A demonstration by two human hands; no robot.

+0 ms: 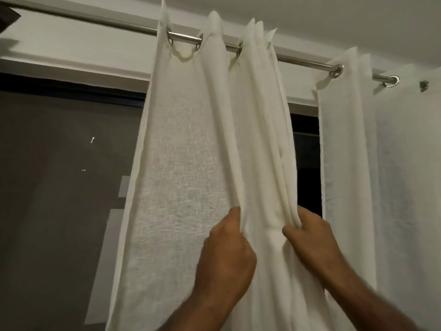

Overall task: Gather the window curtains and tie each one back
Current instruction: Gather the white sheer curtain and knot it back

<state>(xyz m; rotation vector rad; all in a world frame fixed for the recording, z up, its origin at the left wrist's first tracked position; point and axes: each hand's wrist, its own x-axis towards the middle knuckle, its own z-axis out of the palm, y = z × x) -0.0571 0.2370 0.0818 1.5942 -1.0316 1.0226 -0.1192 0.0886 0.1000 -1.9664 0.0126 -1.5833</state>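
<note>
Overhead, a dark window (pixel 59 175) behind, mostly uncovered at left. Across it, 2 white curtains on a metal rod (pixel 303 62) by steel eyelets: the near curtain (pixel 181 163) hanging in the middle, part flat, part bunched into folds; the far curtain (pixel 353 151) hanging straight at right, apart from the first, a dark strip of window between. Lower down, left hand (pixel 226 254) closed, grip pinching a fold of the near curtain at its gathered part. Just beside it, right hand (pixel 310 237) closed too, grip clutching the bunched folds on the other side.
</note>
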